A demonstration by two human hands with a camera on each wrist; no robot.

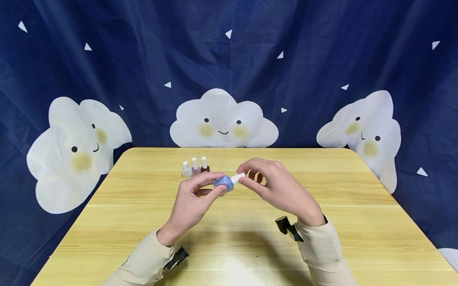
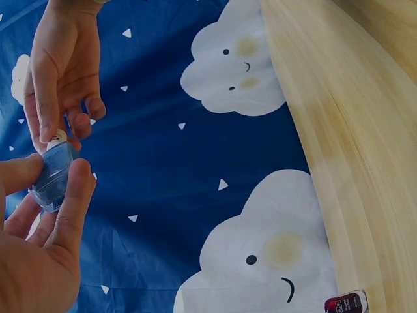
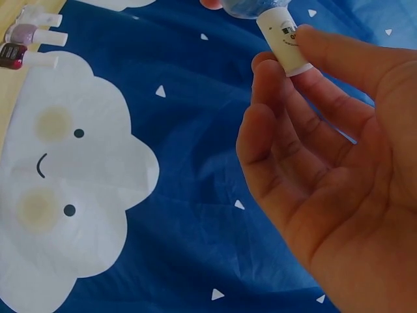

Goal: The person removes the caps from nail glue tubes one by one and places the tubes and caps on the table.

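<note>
A blue nail polish bottle (image 1: 224, 182) is held tilted above the table, its white cap (image 1: 237, 178) pointing right. My left hand (image 1: 191, 202) grips the glass body between thumb and fingers. With thumb and fingertips, my right hand (image 1: 275, 184) pinches the white cap (image 3: 284, 40). The cap sits against the bottle's neck; whether it is loosened I cannot tell. In the left wrist view the blue bottle (image 2: 55, 175) lies between the left thumb and fingers.
Behind the hands, three white-capped nail polish bottles stand in a row: a clear one (image 1: 187, 171), a pale purple one (image 1: 195, 169) and a dark red one (image 1: 205, 167). The wooden table (image 1: 143, 222) ends at a blue cloud-patterned curtain (image 1: 229, 71).
</note>
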